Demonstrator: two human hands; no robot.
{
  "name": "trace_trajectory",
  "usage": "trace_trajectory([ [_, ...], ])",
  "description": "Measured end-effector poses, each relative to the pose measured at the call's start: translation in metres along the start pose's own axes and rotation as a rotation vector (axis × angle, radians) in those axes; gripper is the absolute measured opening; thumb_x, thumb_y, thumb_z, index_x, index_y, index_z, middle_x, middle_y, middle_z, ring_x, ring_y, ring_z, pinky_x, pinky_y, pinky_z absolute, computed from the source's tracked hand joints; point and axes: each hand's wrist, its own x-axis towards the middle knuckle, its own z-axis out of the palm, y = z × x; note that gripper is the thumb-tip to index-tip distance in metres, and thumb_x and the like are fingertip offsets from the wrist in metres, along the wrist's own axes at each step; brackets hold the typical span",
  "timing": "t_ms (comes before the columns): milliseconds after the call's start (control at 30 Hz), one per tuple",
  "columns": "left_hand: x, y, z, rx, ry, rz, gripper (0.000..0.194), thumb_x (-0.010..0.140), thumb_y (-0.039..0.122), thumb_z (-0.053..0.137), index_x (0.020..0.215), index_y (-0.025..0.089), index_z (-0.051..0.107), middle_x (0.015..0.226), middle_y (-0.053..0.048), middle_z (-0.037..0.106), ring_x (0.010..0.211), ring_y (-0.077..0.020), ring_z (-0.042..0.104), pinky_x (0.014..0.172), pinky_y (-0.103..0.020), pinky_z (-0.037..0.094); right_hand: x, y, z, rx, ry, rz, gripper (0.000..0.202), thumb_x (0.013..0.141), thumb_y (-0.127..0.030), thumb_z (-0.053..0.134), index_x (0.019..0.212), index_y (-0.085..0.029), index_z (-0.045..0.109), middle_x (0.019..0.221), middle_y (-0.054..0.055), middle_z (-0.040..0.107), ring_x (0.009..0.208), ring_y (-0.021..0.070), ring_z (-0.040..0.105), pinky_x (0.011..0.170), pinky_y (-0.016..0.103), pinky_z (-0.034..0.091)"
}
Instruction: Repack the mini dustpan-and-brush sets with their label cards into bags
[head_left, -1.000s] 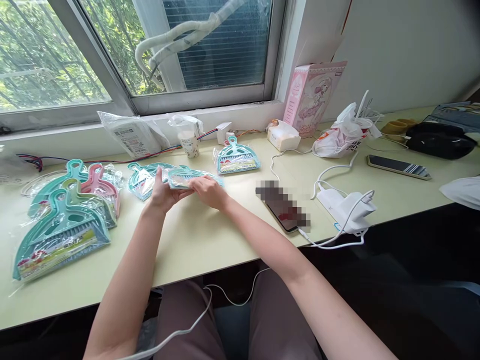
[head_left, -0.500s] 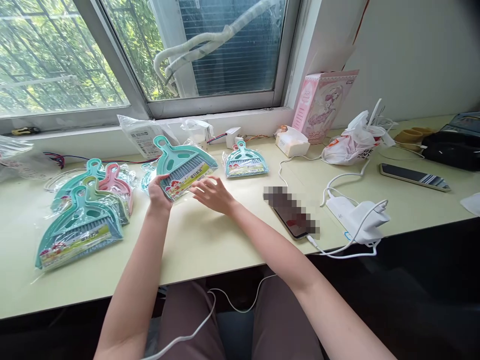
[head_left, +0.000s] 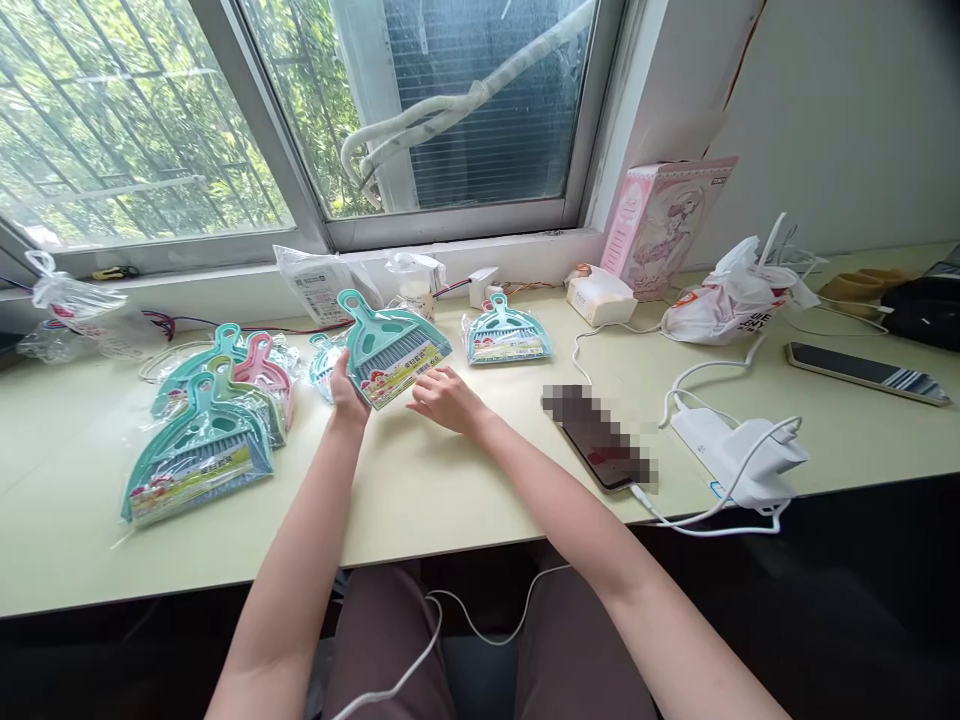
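Observation:
A teal dustpan-and-brush set (head_left: 394,345) with a printed label is held up over the table, tilted, its handle pointing to the upper left. My left hand (head_left: 349,390) grips it at its lower left side, the thumb at the edge. Beside its lower right edge is my right hand (head_left: 448,398), fingers loosely bent and apart; whether the fingertips touch the wrapper is hard to tell. Another wrapped teal set (head_left: 508,335) lies just behind to the right. To the left is a pile of wrapped sets: teal (head_left: 202,455), green (head_left: 259,405) and pink (head_left: 268,368).
On the table (head_left: 420,500) to the right lie a phone (head_left: 600,445) on a charging cable, a white power strip (head_left: 739,455) and another phone (head_left: 866,372). A tissue pack (head_left: 600,295), a pink box (head_left: 667,225) and a plastic bag (head_left: 739,295) stand along the back.
The view has shifted, so everything sits further right. My right hand's fingers have curled more near the dustpan set's lower edge. My left hand keeps its hold.

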Motion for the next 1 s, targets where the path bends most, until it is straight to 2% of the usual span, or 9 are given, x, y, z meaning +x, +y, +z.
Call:
trace_trajectory([
  [133,-0.001,0.002,0.000,-0.032,0.027,0.032,0.048,0.097,0.048,0.041,0.124,0.017,0.066,0.105,-0.010,0.075,0.108,-0.0281,0.069,0.098,-0.046,0.055,0.002,0.004,0.007,0.316,0.099,0.311,0.030,0.102,-0.032,0.048,0.088,-0.014,0.068,0.098,0.012,0.070,0.099,0.0220,0.064,0.092,0.037,0.047],
  [300,0.000,-0.001,-0.002,-0.019,-0.006,0.026,0.051,0.097,0.052,0.039,0.123,0.018,0.067,0.104,-0.010,0.076,0.110,-0.0285,0.068,0.100,-0.048,0.053,0.005,0.015,0.016,1.097,0.315,0.784,0.017,0.091,-0.033,0.065,0.090,-0.016,0.067,0.090,0.007,0.072,0.083,0.0183,0.070,0.076,0.032,0.058],
  [367,0.001,-0.003,-0.003,0.000,-0.038,-0.007,0.053,0.097,0.053,0.038,0.122,0.017,0.067,0.105,-0.011,0.076,0.111,-0.0291,0.068,0.100,-0.049,0.053,0.006,0.016,0.017,1.369,0.380,0.893,0.021,0.083,-0.032,0.074,0.093,-0.017,0.064,0.085,0.003,0.072,0.076,0.0156,0.072,0.078,0.032,0.061],
  [433,0.001,-0.004,-0.005,0.034,-0.067,-0.063,0.055,0.098,0.054,0.035,0.119,0.015,0.068,0.105,-0.013,0.075,0.112,-0.0298,0.068,0.101,-0.050,0.052,0.006,0.016,0.016,1.512,0.441,0.971,0.027,0.077,-0.027,0.080,0.094,-0.018,0.061,0.081,0.000,0.073,0.071,0.0128,0.072,0.080,0.030,0.061],
  [600,0.006,-0.010,-0.005,0.116,-0.091,-0.107,0.054,0.100,0.052,0.034,0.115,0.014,0.069,0.106,-0.013,0.075,0.115,-0.0286,0.066,0.102,-0.046,0.052,0.005,0.017,0.009,1.495,0.464,1.127,0.019,0.080,-0.018,0.076,0.090,-0.019,0.060,0.078,-0.001,0.072,0.066,0.0110,0.071,0.057,0.020,0.058],
  [767,0.015,-0.013,-0.007,0.096,0.043,0.013,0.046,0.104,0.039,0.031,0.123,0.019,0.067,0.110,-0.010,0.075,0.113,-0.0219,0.068,0.101,-0.038,0.053,0.004,0.016,0.004,1.507,0.502,1.168,0.014,0.078,-0.013,0.076,0.082,-0.018,0.064,0.076,0.001,0.073,0.061,0.0098,0.068,0.058,0.020,0.059],
  [867,0.023,-0.004,-0.022,-0.004,0.119,0.094,0.051,0.105,0.043,0.024,0.132,0.021,0.061,0.114,-0.011,0.073,0.109,-0.0195,0.069,0.100,-0.037,0.053,0.005,0.016,0.003,1.508,0.477,1.135,0.018,0.072,-0.012,0.081,0.082,-0.017,0.067,0.074,0.001,0.073,0.058,0.0097,0.066,0.061,0.023,0.060],
  [967,0.033,0.012,-0.046,-0.156,0.286,0.190,0.058,0.104,0.046,0.013,0.142,0.020,0.048,0.119,-0.014,0.070,0.108,-0.0175,0.070,0.098,-0.035,0.053,0.004,0.019,0.002,1.534,0.439,1.077,0.022,0.067,-0.014,0.085,0.082,-0.016,0.069,0.076,0.002,0.074,0.063,0.0112,0.067,0.065,0.025,0.062],
  [1000,0.036,0.017,-0.053,-0.190,0.305,0.216,0.060,0.104,0.049,0.010,0.146,0.021,0.043,0.123,-0.016,0.068,0.110,-0.0181,0.069,0.099,-0.036,0.053,0.004,0.020,0.001,1.546,0.439,1.075,0.024,0.065,-0.015,0.086,0.082,-0.016,0.070,0.077,0.002,0.074,0.065,0.0118,0.067,0.067,0.026,0.062],
])
